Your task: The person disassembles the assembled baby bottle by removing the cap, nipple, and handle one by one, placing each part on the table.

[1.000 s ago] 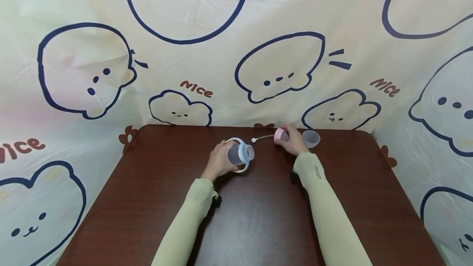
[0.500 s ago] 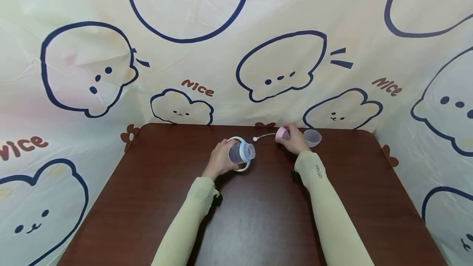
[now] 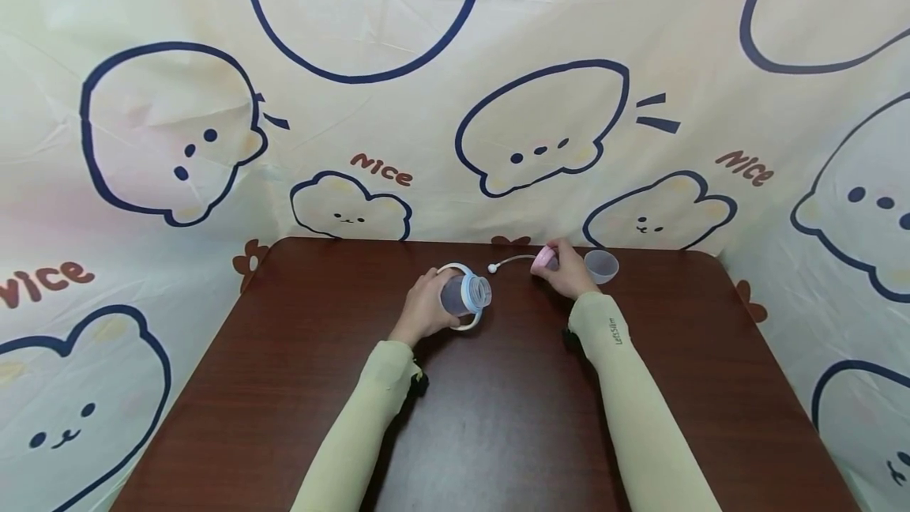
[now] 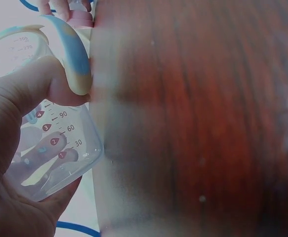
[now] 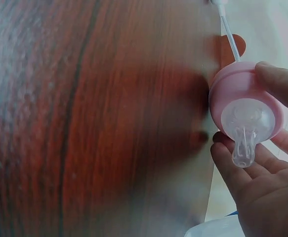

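Note:
My left hand [image 3: 419, 310] grips a clear baby bottle [image 3: 455, 295] with a light blue collar and pale side handles [image 4: 75, 54]. The bottle lies tilted, its uncapped mouth facing right; red measuring marks show in the left wrist view. Thumb and fingers wrap round its body. To the right, my right hand [image 3: 572, 273] pinches a pink nipple top [image 5: 225, 101] by its rim. A clear teat [image 5: 244, 143] points back toward the palm in the right wrist view. From the other side a thin straw [image 3: 513, 260] with a white weighted end reaches toward the bottle.
A translucent cup-shaped cover [image 3: 601, 265] stands just right of my right hand near the back edge. Both hands work at the far part of a dark brown wooden table [image 3: 498, 425]. A cartoon-printed cloth [image 3: 426, 125] hangs right behind the table and along its sides.
The pink nipple top has turned slightly in the right hand, and its straw shifted a little to the right. The left hand keeps its hold on the bottle, nearly still.

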### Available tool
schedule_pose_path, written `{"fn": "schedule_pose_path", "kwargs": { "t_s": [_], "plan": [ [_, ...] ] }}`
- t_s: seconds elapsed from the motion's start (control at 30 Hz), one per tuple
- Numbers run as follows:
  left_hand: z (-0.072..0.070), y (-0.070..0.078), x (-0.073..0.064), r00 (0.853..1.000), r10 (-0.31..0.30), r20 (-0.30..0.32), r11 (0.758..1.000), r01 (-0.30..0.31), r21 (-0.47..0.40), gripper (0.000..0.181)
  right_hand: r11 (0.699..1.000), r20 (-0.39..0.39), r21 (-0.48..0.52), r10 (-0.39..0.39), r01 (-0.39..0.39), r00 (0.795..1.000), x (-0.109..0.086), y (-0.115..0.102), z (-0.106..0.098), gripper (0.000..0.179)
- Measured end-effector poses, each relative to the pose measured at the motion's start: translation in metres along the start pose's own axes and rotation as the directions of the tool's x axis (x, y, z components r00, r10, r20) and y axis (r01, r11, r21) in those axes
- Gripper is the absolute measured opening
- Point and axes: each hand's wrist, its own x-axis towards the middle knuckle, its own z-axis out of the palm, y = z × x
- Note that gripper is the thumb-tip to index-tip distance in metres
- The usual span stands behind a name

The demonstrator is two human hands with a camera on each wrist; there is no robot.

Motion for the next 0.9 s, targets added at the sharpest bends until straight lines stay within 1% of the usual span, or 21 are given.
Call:
{"fn": "schedule_pose_path", "kwargs": {
  "t_s": [0.3, 0.57, 0.7, 0.9],
  "plan": [
    [0.0, 0.0009, 0.0, 1.0, -0.02, 0.014, 1.0, 0.02, 0.002, 0.083, 1.0, 0.006, -0.01, -0.007, 0.007, 1.0, -0.0016, 0.0013, -0.0008, 0.072],
    [-0.0009, 0.0013, -0.0003, 1.0, -0.021, 0.012, 1.0, 0.021, 0.002, 0.083, 0.994, 0.006, -0.063, -0.093, 0.093, 0.996, -0.0027, 0.0026, -0.0011, 0.076],
    [-0.001, 0.0016, -0.0007, 1.0, -0.021, 0.011, 1.0, 0.021, 0.005, 0.084, 0.992, 0.003, -0.068, -0.11, 0.11, 0.994, -0.0034, 0.0021, -0.0014, 0.076],
    [-0.0009, 0.0012, -0.0004, 1.0, -0.02, 0.01, 1.0, 0.02, -0.001, 0.084, 0.991, 0.001, -0.072, -0.113, 0.113, 0.994, -0.0051, 0.001, -0.0018, 0.077]
  ]
}}
